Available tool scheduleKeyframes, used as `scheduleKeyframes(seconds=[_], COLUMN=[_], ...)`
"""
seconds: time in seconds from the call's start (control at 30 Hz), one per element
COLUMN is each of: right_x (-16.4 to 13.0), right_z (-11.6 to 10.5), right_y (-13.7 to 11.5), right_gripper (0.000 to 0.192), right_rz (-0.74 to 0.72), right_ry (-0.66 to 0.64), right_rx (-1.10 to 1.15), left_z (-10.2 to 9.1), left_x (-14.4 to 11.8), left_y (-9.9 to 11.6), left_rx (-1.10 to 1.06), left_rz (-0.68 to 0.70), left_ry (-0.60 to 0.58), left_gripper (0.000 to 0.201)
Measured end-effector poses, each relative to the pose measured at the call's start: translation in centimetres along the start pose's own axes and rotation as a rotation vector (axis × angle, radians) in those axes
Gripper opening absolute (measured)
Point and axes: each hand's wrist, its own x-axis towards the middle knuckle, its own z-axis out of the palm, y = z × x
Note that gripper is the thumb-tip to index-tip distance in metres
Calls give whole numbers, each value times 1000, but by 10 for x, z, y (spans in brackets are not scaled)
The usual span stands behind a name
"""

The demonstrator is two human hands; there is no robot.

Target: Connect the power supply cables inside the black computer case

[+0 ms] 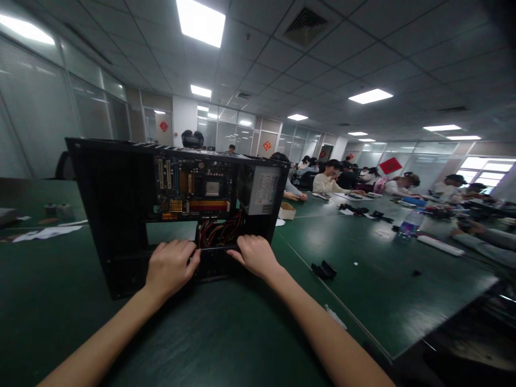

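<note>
A black computer case [91, 215] stands on the green table with its open side towards me. Inside it are a motherboard [193, 166], a power supply [263, 189] with a label at the upper right, and a bundle of coloured cables [217, 232] below. My left hand [171, 266] is curled over an inner metal edge low in the case. On the same edge, just right of the cables, my right hand [258, 255] is closed too, its thumb pointing inward. The fingertips of both hands are hidden behind that edge.
A small black plastic part [323, 270] and a water bottle [410, 224] are on the table [374, 290] to the right, with a white power strip [440, 245] beyond. An open box [286, 211] is behind the case. Papers [50, 232] lie at left. Several people sit farther back.
</note>
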Motion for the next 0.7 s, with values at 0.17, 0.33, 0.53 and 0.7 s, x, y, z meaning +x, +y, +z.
scheduleKeyframes(seconds=[0.17,0.33,0.53,0.7], right_x=[-8,-7,-5,-3], right_z=[5,9,8,0], right_y=[12,18,21,14], right_gripper=[38,36,38,40], right_rz=[-58,-98,-117,-97], right_ry=[81,102,73,-8], right_rx=[-58,-13,-17,-41], left_z=[1,3,4,-2], left_x=[-3,-3,-3,1], left_y=[-5,-4,-5,-2], left_rx=[-12,-13,-9,-66], left_rz=[40,39,33,-37], left_ry=[-5,-8,-28,-39], left_gripper=[38,37,39,43])
